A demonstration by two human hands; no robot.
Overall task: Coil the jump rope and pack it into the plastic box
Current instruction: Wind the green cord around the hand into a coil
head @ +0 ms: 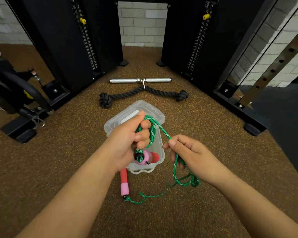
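My left hand [127, 140] grips loops of the green jump rope [152, 131] together with one pink and red handle [147, 158], above the clear plastic box [141, 109] on the floor. My right hand [186, 152] pinches the rope a little to the right, and the rope runs down through its fingers. From there the rope trails in loose loops over the floor to the second pink and red handle [124, 183], which lies in front of the box.
A black knotted cable rope [162, 92] and a chrome bar handle [124, 81] lie beyond the box. Black gym machine columns [58, 40] stand left and right, with a base frame [239, 109] at the right. Brown speckled floor [67, 134] lies all around.
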